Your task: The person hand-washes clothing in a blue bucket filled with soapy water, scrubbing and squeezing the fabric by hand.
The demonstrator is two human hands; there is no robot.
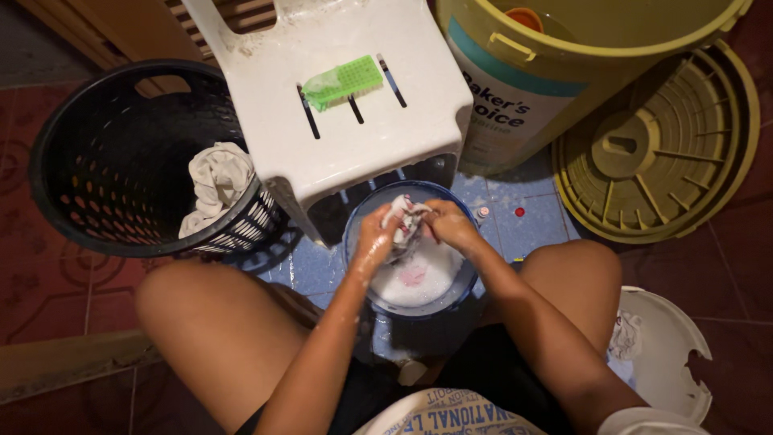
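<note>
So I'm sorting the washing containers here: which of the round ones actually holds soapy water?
The small blue round basin between the knees: white suds fill it, unlike the black perforated laundry basket and yellow plastic bucket.

Blue basin, black perforated basket, green brush (on white stool), yellow bucket.

Dim red tiled floor, a blue patch, white plastic stool overhead.

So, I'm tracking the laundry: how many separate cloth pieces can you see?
3: one cloth in both hands over the basin, one white cloth in the black basket, one in the white tub; suds may hide more.
</note>
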